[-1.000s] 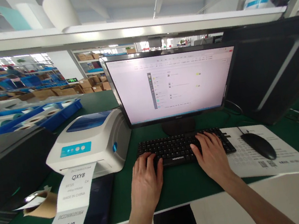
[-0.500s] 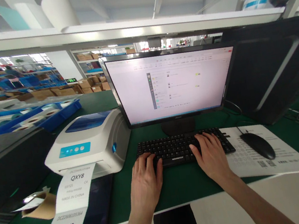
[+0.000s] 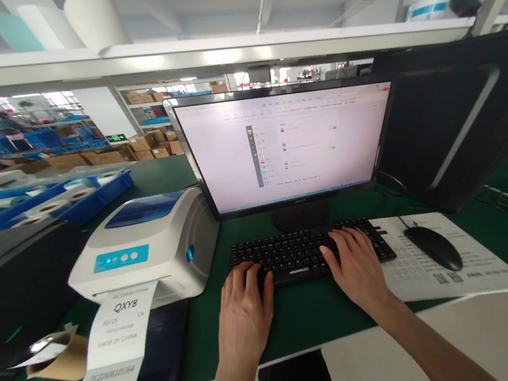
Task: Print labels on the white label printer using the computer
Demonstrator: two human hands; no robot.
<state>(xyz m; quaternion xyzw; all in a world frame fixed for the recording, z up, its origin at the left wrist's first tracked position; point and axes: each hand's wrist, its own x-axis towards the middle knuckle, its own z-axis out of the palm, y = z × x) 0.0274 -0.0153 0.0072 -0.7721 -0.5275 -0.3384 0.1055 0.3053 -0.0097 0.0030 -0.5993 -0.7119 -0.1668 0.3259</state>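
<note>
My left hand [image 3: 246,309] rests on the left end of the black keyboard [image 3: 292,251], fingers spread over the keys. My right hand [image 3: 355,264] lies on the keyboard's right half, fingers also stretched out on the keys. Neither hand holds anything. Behind the keyboard stands a monitor [image 3: 285,144] showing a pale window with small icons. A black mouse [image 3: 433,248] sits on a white printed sheet [image 3: 475,262] to the right of my right hand.
A white and blue label printer [image 3: 147,244] at the left feeds a strip of printed labels [image 3: 115,345] over the table's front edge. A cardboard roll core [image 3: 62,356] lies left of it. A black computer case [image 3: 457,115] stands at the right. Blue trays [image 3: 46,205] hold rolls behind.
The view has shifted slightly, so everything sits a little further left and the label strip reaches lower. Both hands stay on the keyboard with small finger movements.
</note>
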